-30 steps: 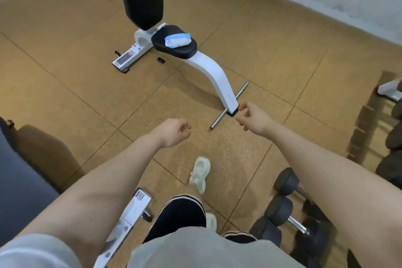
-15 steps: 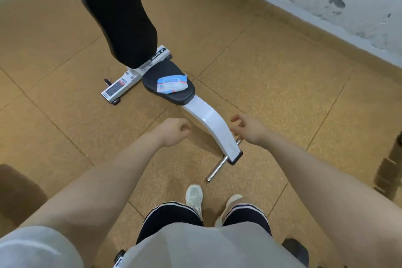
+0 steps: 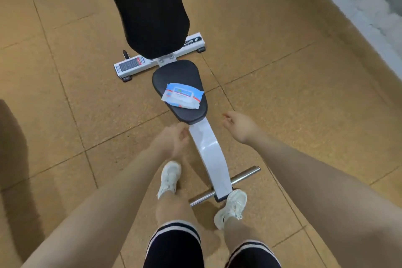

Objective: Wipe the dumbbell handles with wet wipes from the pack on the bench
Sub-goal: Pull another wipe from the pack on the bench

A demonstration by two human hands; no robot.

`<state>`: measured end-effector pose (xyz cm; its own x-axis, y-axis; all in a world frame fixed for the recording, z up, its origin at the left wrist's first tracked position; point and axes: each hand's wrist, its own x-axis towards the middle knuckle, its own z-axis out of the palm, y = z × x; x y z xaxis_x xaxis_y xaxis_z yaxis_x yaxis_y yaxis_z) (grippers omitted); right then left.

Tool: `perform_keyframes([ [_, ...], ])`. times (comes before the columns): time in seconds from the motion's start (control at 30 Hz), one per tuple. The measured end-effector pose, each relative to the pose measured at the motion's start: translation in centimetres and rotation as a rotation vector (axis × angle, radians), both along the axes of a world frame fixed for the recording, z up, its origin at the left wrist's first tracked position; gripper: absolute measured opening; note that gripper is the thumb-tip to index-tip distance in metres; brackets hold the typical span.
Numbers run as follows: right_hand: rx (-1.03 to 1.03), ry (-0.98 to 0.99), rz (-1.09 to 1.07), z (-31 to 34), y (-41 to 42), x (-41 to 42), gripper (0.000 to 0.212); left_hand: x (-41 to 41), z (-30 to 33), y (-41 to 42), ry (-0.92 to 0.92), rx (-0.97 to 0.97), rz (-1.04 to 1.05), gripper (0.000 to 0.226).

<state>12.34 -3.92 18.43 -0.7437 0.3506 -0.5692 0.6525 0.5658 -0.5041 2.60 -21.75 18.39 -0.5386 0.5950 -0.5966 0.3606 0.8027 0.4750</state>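
A white and blue pack of wet wipes (image 3: 182, 98) lies flat on the black seat pad (image 3: 191, 116) of a white-framed bench. My left hand (image 3: 173, 140) hovers just short of the seat's near edge, fingers loosely curled and empty. My right hand (image 3: 238, 125) is out to the right of the seat, fingers loosely bent, holding nothing. Both hands are a short way from the pack and touch nothing. No dumbbells are in view.
The bench's tall black backrest (image 3: 148, 8) rises behind the seat. Its white front leg (image 3: 212, 159) ends in a chrome crossbar (image 3: 243, 177) beside my white shoes (image 3: 231, 208). Brown tiled floor surrounds the bench; a peeling wall (image 3: 374, 0) runs at the upper right.
I have stepped up to the bench; it and the wipes pack are now much closer. Both hands have moved forward towards the seat. The dumbbells have left the view.
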Motion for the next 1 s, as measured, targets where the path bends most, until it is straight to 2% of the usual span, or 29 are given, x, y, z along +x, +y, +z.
perform_keyframes([
  [0.17, 0.035, -0.005, 0.141, -7.9, 2.8, -6.6, 0.037, -4.7, -8.2, 4.0, -0.036, -0.012, 0.086, 0.044],
  [0.3, 0.153, 0.051, 0.199, -14.8, 4.2, -12.9, 0.034, -10.8, -15.2, 6.5, 0.020, 0.032, 0.124, 0.049],
  [0.4, 0.205, 0.076, 0.286, -19.1, 3.9, -17.8, 0.038, -15.4, -20.0, 6.8, 0.173, 0.031, 0.057, 0.051],
  [0.47, 0.164, 0.114, 0.201, -21.5, 3.2, -20.6, 0.040, -17.9, -22.8, 6.8, 0.245, 0.025, -0.009, 0.055],
  [0.53, 0.145, 0.103, 0.178, -23.8, 2.6, -22.3, 0.042, -19.6, -25.0, 6.9, 0.235, 0.001, -0.055, 0.067],
  [0.6, 0.226, -0.031, 0.351, -25.8, 2.0, -23.1, 0.052, -20.6, -26.7, 6.8, 0.196, -0.040, -0.110, 0.078],
  [0.67, 0.400, -0.122, 0.499, -26.9, 1.3, -23.2, 0.068, -20.9, -28.0, 6.8, 0.151, -0.063, -0.121, 0.084],
  [0.8, 0.610, -0.218, 0.599, -27.9, 1.1, -24.7, 0.063, -20.5, -29.1, 7.7, 0.161, -0.086, -0.001, 0.085],
  [0.9, 0.623, -0.119, 0.799, -28.2, 2.5, -25.4, 0.053, -19.6, -29.1, 8.7, 0.167, -0.082, 0.097, 0.084],
  [1.0, 0.563, 0.011, 0.868, -27.6, 4.6, -25.9, 0.046, -19.2, -29.3, 9.3, 0.178, -0.067, 0.160, 0.086],
])
